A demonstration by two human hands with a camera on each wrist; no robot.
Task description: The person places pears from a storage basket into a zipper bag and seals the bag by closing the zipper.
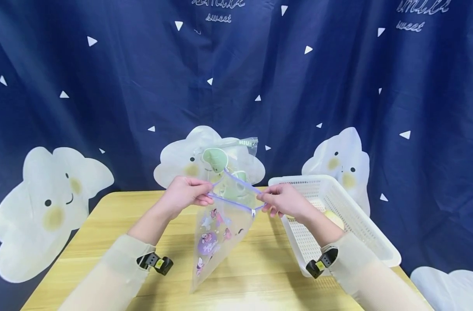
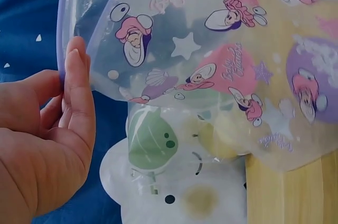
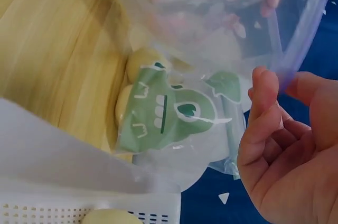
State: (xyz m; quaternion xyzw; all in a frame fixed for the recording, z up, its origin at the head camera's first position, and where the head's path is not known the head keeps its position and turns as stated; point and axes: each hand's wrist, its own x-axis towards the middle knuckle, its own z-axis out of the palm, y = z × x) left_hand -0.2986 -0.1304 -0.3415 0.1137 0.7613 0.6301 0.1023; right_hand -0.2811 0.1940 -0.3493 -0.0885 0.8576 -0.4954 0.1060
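A see-through zip bag with purple edging and pink and purple cartoon prints hangs over the table, its mouth spread apart. My left hand pinches the purple edge at the left of the mouth between thumb and fingers. On the right, my right hand pinches the edge close to the white slider. Behind it stands a clear bag with green cartoon prints, partly hidden by the zip bag. Pale yellow round things show at this clear bag in the right wrist view.
A white perforated plastic basket stands on the right of the wooden table, below my right forearm. Inside it lies a pale yellow round thing. A dark blue curtain with white clouds hangs behind the table.
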